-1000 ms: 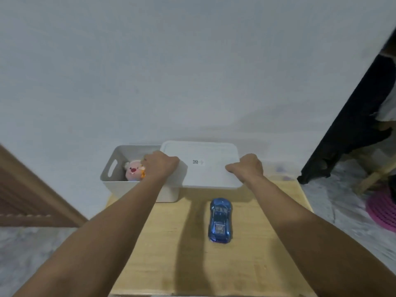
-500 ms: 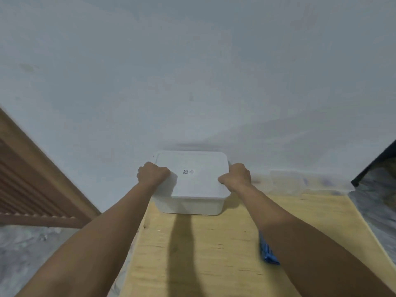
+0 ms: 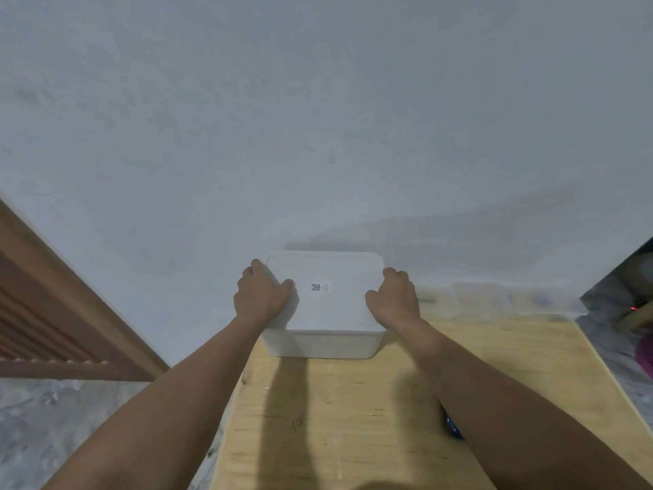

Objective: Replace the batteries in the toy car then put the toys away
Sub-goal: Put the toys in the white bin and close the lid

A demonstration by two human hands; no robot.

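A white storage box (image 3: pixel 323 344) stands at the far left of the wooden table (image 3: pixel 353 419), against the wall. A flat white lid (image 3: pixel 328 302) with a small printed label lies on top and covers the box fully. My left hand (image 3: pixel 263 293) grips the lid's left edge and my right hand (image 3: pixel 394 295) grips its right edge. The blue toy car (image 3: pixel 451 424) sits on the table nearer to me; only a sliver shows beside my right forearm. The plush toy inside the box is hidden.
A pale wall rises right behind the box. A brown wooden slatted frame (image 3: pixel 53 313) stands at the left over a grey marbled floor (image 3: pixel 53 436). The table's right edge (image 3: pixel 600 366) drops to the floor, where a pink item (image 3: pixel 645 355) lies.
The lid slid left from half off the box until it covers it, hiding the pink plush. My view shifted, so the car now sits mostly under my right forearm.
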